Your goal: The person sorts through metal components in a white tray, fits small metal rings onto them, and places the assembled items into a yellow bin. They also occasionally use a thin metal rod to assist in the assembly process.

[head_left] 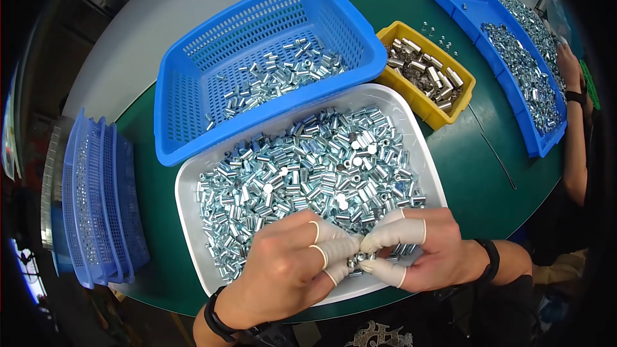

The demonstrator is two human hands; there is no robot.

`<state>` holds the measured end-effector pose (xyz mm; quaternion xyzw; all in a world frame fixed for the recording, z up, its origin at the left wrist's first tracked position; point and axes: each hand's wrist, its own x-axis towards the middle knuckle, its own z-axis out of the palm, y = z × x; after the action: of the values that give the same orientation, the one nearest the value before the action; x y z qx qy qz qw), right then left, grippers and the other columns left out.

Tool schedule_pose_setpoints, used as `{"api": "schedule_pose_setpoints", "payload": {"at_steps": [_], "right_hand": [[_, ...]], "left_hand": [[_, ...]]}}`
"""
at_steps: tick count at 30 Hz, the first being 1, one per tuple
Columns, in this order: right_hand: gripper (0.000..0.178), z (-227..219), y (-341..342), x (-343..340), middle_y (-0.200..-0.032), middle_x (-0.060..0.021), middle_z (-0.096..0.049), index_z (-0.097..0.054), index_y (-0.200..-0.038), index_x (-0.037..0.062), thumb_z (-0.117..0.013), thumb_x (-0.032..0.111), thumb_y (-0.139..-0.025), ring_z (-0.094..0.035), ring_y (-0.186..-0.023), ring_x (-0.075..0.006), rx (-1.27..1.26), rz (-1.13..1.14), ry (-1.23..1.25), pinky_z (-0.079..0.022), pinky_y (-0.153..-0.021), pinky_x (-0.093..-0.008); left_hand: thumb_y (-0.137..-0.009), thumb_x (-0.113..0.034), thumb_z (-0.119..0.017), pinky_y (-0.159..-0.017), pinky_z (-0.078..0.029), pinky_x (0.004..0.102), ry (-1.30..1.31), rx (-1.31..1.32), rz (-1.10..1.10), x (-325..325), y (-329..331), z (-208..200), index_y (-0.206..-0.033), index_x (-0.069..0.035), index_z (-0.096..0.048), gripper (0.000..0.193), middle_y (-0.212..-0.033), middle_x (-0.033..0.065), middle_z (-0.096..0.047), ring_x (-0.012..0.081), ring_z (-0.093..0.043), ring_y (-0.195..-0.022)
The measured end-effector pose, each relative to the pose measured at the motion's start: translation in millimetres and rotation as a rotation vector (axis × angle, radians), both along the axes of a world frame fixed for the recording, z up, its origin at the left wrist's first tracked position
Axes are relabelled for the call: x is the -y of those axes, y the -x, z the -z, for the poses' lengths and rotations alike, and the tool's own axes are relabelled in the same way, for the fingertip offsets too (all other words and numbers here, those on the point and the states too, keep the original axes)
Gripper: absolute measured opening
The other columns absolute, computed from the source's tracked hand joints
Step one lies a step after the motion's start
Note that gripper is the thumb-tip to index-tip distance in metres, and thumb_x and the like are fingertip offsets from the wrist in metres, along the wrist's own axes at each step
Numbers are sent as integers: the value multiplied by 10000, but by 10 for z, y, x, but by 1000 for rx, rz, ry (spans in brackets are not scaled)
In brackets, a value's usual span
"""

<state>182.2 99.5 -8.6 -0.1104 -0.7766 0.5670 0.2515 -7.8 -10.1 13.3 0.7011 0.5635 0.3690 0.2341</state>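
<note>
My left hand [286, 260] and my right hand [421, 250] meet over the near edge of a white tray [183, 209]. White finger cots cover several fingertips on each. Both are closed, fingertips pinched together around a few small shiny metal parts [360, 259], whose exact shape is partly hidden by the fingers. Beneath them, the tray holds a deep layer of short silvery metal sleeves [308, 167], some showing a hole through the end. A dark band circles each of my wrists.
Behind the tray, a blue perforated basket [193, 99] holds more sleeves. A yellow bin [443, 117] contains larger metal cylinders. A thin dark rod [498, 159] lies on the green tabletop [508, 186]. Stacked blue baskets [96, 199] stand left. Another person's hand [567, 64] is beside a blue tray [479, 26] at right.
</note>
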Motion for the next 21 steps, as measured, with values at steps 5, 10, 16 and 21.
{"api": "schedule_pose_setpoints", "payload": {"at_steps": [5, 10, 16, 21], "right_hand": [[204, 17, -23, -33, -816, -115, -691, -710, -914, -20, -793, -36, -729, -685, -676, -171, -17, -14, 30, -540, -577, -243], [175, -10, -20, -112, -823, -125, -697, -721, -897, -17, -791, -34, -738, -686, -692, -190, 65, -123, 180, -531, -595, -262], [216, 12, -50, -133, -818, -92, -685, -712, -976, 24, -760, -19, -770, -672, -672, -190, 188, -246, 307, -521, -580, -275], [217, -18, -31, -159, -829, -89, -686, -724, -980, 49, -767, -3, -774, -671, -673, -222, 287, -355, 346, -516, -580, -285]], "left_hand": [[-623, -40, -761, -593, -529, 337, 2, -46, 38, -2, 1, 24, -953, -21, -745, 332, -794, 70, -657, 237, -635, -708], [-593, -54, -733, -574, -518, 339, 56, -6, 16, 18, -19, 23, -844, -28, -727, 252, -722, 63, -604, 229, -614, -684], [-581, -107, -708, -575, -489, 338, 149, -75, 120, 43, -21, 44, -647, -73, -604, 128, -647, 25, -522, 211, -570, -681], [-615, -160, -687, -596, -460, 323, 175, -156, 230, -2, 27, -19, -615, -103, -576, 125, -632, 0, -510, 194, -556, -690]]}}
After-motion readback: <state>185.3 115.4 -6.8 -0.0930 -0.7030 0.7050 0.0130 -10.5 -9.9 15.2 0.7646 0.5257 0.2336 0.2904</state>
